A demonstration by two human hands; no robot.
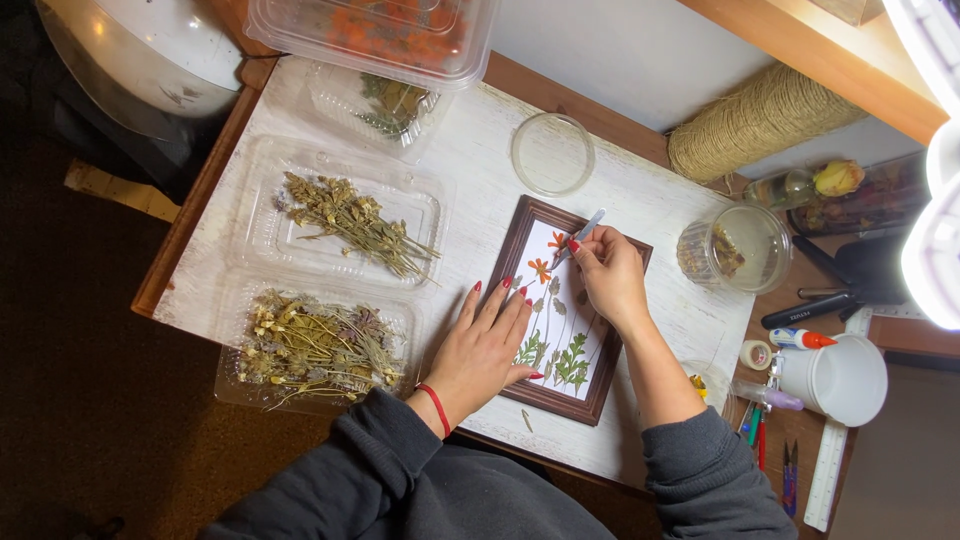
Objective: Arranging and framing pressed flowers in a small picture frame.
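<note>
Pressed-flower placing is under way: the right hand [607,270] pinches metal tweezers [580,234], tips down at an orange blossom [556,241] near the far end of the brown picture frame [520,236]. The left hand [487,345] lies flat and open, pinning the frame's left edge. Next likely calls for a gentle, precise set-down.

**All the other stuff on the desk**

Two clear trays of dried stems [345,222] and [318,345] sit side by side on the left of the whitewashed board [640,200]. An empty round lid [552,153] lies near the back, close to a roll of twine [752,122]. A clear jar [735,248] lies tipped on its side. At the right edge there's a white cup [840,378], a glue stick [800,339], a ruler [830,470].
</note>
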